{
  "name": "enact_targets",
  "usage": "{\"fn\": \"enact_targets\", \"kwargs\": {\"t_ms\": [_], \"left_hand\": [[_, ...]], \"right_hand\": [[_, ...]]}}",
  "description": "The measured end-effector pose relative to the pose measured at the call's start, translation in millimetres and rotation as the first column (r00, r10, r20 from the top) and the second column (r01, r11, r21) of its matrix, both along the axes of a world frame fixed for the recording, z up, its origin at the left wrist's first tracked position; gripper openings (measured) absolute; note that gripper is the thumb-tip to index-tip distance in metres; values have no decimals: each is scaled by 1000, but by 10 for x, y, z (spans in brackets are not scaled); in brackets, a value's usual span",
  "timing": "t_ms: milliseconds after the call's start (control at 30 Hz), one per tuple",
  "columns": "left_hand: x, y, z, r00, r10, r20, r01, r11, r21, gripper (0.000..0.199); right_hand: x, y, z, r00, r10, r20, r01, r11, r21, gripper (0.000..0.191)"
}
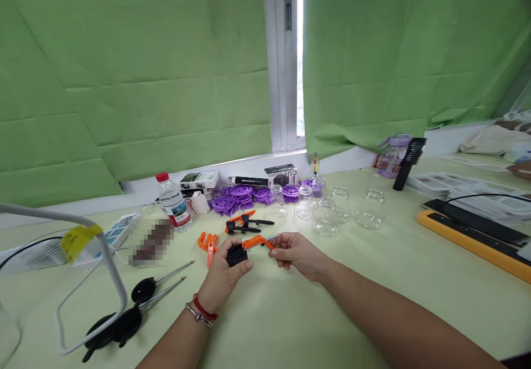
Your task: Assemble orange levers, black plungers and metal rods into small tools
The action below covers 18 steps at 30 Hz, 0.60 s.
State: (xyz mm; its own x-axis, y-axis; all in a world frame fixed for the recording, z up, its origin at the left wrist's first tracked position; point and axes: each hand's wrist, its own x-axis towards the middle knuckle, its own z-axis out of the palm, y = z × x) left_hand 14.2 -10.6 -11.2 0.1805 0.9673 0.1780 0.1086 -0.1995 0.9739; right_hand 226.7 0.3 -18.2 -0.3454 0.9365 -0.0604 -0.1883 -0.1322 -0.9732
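Observation:
My left hand [220, 280] is closed around a ribbed black plastic part [237, 255]. A curved orange plastic lever [257, 240] reaches from that part toward my right hand [295, 255]. The right fingertips pinch the lever's far end, beside a thin metal rod [272, 238]. How lever and black part join is hard to make out. Just left of my left hand lie loose orange plastic pieces [207, 243]. Behind both hands are orange-and-black assemblies [244, 224] of similar make.
Purple plastic wheels [240, 193] and small boxes [199, 180] line the wall. Several clear glass jars [369, 217] stand behind right. A water bottle [174, 206], black-headed metal rods [143, 291] and a white bent tube [118, 280] are left; an orange-and-black paper trimmer [473, 244] lies right.

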Motion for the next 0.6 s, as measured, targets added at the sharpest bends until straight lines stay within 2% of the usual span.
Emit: {"fn": "enact_targets", "kwargs": {"t_ms": [200, 367, 500, 600], "left_hand": [[57, -86, 58, 985, -172, -1, 172, 984, -45, 39], [55, -114, 64, 959, -282, 17, 283, 957, -59, 38], [47, -117, 76, 947, -321, -21, 319, 946, -59, 42], [38, -124, 82, 925, -381, 6, 381, 924, -44, 50]], "right_hand": [[-32, -39, -20, 997, 62, -44, -61, 998, 30, 33], [-60, -45, -63, 999, 12, -36, -14, 998, -57, 38], [-93, -62, -72, 999, 29, -23, -30, 997, -72, 34], [-109, -74, -64, 999, 32, -17, -33, 997, -72, 33]]}}
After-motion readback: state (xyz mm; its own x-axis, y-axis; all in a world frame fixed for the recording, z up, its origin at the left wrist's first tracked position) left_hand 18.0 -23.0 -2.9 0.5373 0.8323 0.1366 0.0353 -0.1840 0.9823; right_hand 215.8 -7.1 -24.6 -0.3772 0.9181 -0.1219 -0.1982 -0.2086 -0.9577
